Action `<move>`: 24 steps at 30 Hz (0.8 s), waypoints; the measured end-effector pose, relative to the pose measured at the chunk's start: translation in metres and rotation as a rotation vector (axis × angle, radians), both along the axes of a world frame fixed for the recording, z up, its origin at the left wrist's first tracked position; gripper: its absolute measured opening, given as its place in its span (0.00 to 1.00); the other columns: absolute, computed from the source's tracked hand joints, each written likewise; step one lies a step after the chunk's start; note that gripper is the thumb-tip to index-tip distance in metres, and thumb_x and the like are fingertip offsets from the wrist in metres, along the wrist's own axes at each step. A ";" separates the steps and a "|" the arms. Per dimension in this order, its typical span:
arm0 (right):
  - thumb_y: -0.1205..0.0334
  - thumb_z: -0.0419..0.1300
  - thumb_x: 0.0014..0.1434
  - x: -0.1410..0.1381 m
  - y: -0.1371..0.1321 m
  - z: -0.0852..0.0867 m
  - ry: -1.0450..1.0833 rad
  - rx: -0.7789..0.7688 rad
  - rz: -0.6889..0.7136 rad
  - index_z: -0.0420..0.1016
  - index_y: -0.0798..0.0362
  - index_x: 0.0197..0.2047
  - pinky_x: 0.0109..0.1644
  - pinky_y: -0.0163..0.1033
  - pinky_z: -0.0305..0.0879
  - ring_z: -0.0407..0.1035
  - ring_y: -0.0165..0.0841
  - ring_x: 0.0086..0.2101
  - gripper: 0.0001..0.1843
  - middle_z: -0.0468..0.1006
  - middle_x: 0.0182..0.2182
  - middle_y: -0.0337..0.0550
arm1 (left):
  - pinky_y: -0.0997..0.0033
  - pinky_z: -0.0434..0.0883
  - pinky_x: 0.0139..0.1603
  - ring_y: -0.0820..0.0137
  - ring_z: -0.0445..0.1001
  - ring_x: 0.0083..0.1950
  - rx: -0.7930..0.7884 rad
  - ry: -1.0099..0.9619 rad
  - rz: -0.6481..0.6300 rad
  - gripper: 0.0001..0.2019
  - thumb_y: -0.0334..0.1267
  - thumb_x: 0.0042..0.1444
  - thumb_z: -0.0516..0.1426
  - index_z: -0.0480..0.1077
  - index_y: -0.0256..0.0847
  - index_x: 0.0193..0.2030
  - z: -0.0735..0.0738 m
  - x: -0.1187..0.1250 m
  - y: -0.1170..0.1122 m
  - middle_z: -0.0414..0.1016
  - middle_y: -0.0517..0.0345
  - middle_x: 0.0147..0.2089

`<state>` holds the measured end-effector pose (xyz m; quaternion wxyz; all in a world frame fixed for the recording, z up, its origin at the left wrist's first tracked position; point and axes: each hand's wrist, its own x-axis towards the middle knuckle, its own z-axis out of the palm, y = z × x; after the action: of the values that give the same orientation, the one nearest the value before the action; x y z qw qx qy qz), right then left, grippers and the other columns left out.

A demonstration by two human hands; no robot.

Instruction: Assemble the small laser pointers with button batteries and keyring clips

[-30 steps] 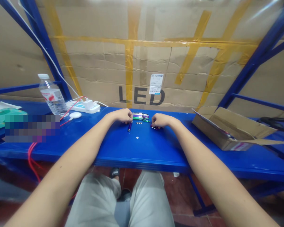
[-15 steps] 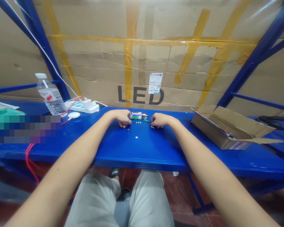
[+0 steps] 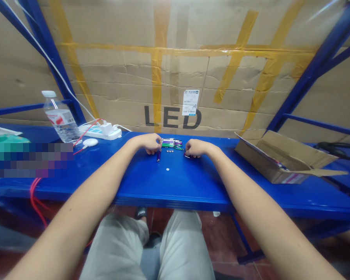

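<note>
A bundle of slim metallic pens (image 3: 172,142), silver, green and purple, lies at the back of the blue table. Just in front of it sit three small silvery pieces (image 3: 169,151). To the left of the pens, my left hand (image 3: 151,142) is closed, its fingertips pinching the upper end of a dark purple pen barrel (image 3: 158,156). On the right side, my right hand (image 3: 195,148) has its fingers curled around a purple pen part (image 3: 188,156) with a shiny clip-like end. Most of that part is hidden under the fingers.
An open cardboard box (image 3: 282,159) stands at the right. At the left are a water bottle (image 3: 61,118), a white power strip (image 3: 100,131) with cables and a round white object (image 3: 90,142). A small white dot (image 3: 167,169) marks the blue table (image 3: 175,186).
My left hand has drawn up slightly, and more of the purple barrel shows below its fingers. My right hand stays nearly where it was. The view has shifted a little.
</note>
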<state>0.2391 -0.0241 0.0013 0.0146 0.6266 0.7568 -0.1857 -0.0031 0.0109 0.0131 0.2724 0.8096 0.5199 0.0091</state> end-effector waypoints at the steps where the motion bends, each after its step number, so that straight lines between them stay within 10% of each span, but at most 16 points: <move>1: 0.62 0.63 0.56 0.000 0.000 0.000 -0.001 -0.001 -0.001 0.75 0.57 0.34 0.27 0.36 0.67 0.70 0.30 0.23 0.06 0.78 0.29 0.45 | 0.68 0.75 0.33 0.66 0.77 0.29 -0.001 -0.006 -0.001 0.15 0.35 0.48 0.58 0.72 0.37 0.44 -0.001 0.000 0.001 0.77 0.51 0.33; 24: 0.64 0.64 0.53 0.000 0.002 -0.002 0.003 0.004 -0.023 0.77 0.58 0.38 0.28 0.36 0.67 0.71 0.32 0.23 0.09 0.79 0.30 0.48 | 0.71 0.65 0.34 0.69 0.72 0.32 0.198 0.012 -0.106 0.08 0.37 0.46 0.57 0.75 0.38 0.32 -0.011 0.002 0.011 0.77 0.55 0.30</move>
<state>0.2388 -0.0220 -0.0008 0.0098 0.6351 0.7498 -0.1854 -0.0015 0.0224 0.0024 0.1882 0.8589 0.4745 0.0409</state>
